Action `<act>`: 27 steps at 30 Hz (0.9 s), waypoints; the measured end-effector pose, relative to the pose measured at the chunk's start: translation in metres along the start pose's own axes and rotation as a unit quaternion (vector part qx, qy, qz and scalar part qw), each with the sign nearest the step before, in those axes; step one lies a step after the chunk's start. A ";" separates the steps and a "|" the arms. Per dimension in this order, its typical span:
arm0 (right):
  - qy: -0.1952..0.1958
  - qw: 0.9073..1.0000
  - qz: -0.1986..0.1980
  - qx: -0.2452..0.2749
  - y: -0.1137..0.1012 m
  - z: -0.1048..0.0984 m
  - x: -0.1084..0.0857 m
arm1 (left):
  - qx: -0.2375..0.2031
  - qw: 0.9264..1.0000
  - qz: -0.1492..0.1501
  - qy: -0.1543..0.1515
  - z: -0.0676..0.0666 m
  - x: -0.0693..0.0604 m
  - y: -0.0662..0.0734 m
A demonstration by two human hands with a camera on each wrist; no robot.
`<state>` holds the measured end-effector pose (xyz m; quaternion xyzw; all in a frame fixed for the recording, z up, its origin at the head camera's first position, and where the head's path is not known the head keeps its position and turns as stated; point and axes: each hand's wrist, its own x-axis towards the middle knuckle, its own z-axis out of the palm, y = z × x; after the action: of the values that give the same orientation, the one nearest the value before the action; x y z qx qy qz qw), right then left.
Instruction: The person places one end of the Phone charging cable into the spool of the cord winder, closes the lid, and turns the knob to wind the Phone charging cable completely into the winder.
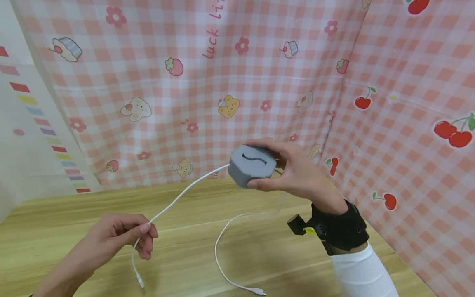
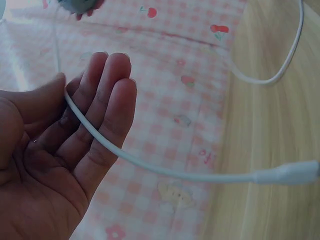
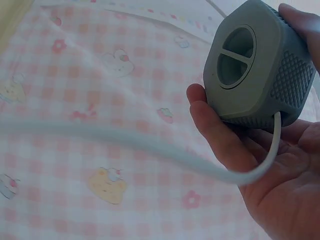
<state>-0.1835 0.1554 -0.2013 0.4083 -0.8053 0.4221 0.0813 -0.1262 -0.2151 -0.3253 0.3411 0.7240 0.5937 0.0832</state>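
Note:
Raised above the table, a grey hexagonal cable winder (image 1: 253, 163) is gripped between the thumb and fingers of my right hand (image 1: 297, 171). Its upper face has an S-shaped slot; the right wrist view shows a round recessed knob (image 3: 237, 56) on the other face. A white cable (image 1: 187, 187) leaves its side and runs to my left hand (image 1: 118, 235), which pinches it between thumb and index finger. The cable's short end, with a plug (image 1: 139, 281), dangles below that hand. From the winder's other side more cable (image 1: 216, 247) curves down, ending in a second plug (image 1: 257, 291).
A wooden table (image 1: 178, 247) lies under both hands. Pink checked cloth (image 1: 208, 82) with cartoon prints hangs behind, and another checked cloth (image 1: 408, 123) with cherries stands at the right. White cloth (image 1: 37, 103) with coloured blocks is at the left.

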 end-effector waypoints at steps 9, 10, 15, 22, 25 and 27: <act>-0.039 0.998 0.025 -0.032 -0.027 -0.012 0.049 | -0.040 0.999 0.033 0.015 0.024 0.030 0.019; -0.043 0.998 0.021 -0.032 -0.031 -0.011 0.057 | -0.042 0.998 0.042 0.025 0.026 0.034 0.022; -0.049 0.999 0.004 -0.020 -0.050 -0.012 0.087 | -0.022 0.993 0.057 0.104 0.037 0.046 0.034; -0.019 0.999 -0.025 -0.032 -0.075 -0.021 0.109 | -0.010 0.982 0.069 0.174 0.048 0.050 0.030; -0.009 0.998 -0.045 -0.049 -0.083 -0.025 0.113 | -0.001 0.983 0.056 0.177 0.049 0.048 0.024; -0.006 0.997 -0.053 -0.056 -0.086 -0.027 0.114 | -0.005 0.983 0.053 0.178 0.050 0.047 0.020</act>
<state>-0.2014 0.0817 -0.0773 0.4477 -0.8053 0.3690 0.1220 -0.1275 -0.1455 -0.3078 0.2673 0.7049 0.6525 -0.0768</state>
